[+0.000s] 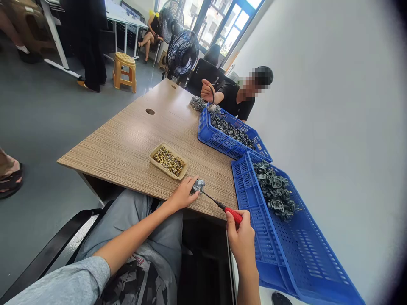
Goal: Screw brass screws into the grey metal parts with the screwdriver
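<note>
Carburetor (199, 185) pinned at the near edge of the counter (127, 148) under my left hand (182, 194), fingers (193, 183) closed on it. My right hand (241, 237) grips a red-handled screwdriver (233, 214), its thin shaft reaching to the metal body. Just beyond, a beige tray (168, 161) of small brass parts (168, 161) sits on the counter. To the right, a blue crate (251, 220) carries heaped carburetors (275, 190). Farther along lies a second blue crate (219, 137), where a seated co-worker (235, 99) raises one hand (206, 91). A black fan (182, 53) stands behind.
</note>
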`<move>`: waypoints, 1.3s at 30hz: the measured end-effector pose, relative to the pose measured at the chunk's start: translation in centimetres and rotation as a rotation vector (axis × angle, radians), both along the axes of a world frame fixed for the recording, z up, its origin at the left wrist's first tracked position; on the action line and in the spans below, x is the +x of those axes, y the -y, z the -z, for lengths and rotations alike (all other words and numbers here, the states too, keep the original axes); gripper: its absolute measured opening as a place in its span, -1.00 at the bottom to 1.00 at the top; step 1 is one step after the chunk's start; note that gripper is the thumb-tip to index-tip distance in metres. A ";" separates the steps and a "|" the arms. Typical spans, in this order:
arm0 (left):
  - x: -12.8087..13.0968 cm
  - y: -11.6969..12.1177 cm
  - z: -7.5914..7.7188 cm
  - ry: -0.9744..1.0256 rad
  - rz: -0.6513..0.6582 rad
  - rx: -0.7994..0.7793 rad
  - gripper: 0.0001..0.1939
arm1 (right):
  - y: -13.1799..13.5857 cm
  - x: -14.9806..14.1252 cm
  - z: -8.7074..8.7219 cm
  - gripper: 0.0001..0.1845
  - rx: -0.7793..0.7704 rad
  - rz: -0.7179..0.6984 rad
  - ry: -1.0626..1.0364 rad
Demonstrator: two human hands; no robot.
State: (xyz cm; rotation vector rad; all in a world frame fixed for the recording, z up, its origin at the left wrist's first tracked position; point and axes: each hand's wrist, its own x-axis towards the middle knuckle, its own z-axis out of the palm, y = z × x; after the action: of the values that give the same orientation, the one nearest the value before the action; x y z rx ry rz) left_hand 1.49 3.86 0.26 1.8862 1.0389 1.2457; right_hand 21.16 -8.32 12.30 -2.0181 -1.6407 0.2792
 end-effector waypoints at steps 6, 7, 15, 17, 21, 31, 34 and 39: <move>0.0 0.0 0.0 0.000 -0.002 -0.005 -0.33 | 0.1 0.0 -0.1 -0.60 -0.004 -0.046 -0.058; 0.0 0.0 0.0 -0.002 -0.002 -0.007 -0.33 | 0.2 0.0 0.0 -0.59 -0.004 -0.069 -0.100; 0.0 0.0 0.0 -0.007 0.001 -0.008 -0.33 | 0.1 0.3 0.5 -0.60 0.011 -0.013 -0.039; 0.0 0.0 0.0 -0.007 0.004 -0.008 -0.33 | 0.0 0.2 0.4 -0.59 0.025 0.008 0.001; 0.0 0.0 -0.1 -0.015 -0.001 -0.010 -0.34 | 0.0 0.0 0.1 -0.60 0.011 0.013 0.002; 0.0 0.0 -0.2 -0.012 -0.002 -0.015 -0.34 | 0.2 -0.1 0.3 -0.60 0.005 -0.040 -0.090; 0.0 0.0 -0.1 -0.006 -0.001 -0.011 -0.34 | -0.1 0.0 0.4 -0.59 0.025 0.017 0.001; 0.1 -0.1 0.1 -0.004 -0.010 -0.006 -0.35 | -0.2 0.0 0.1 -0.59 0.021 0.011 -0.014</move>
State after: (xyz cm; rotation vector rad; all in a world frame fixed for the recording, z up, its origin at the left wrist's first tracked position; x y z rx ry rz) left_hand 1.57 3.92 0.16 1.8824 1.0540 1.2436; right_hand 21.15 -8.13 12.24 -2.0047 -1.6172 0.2702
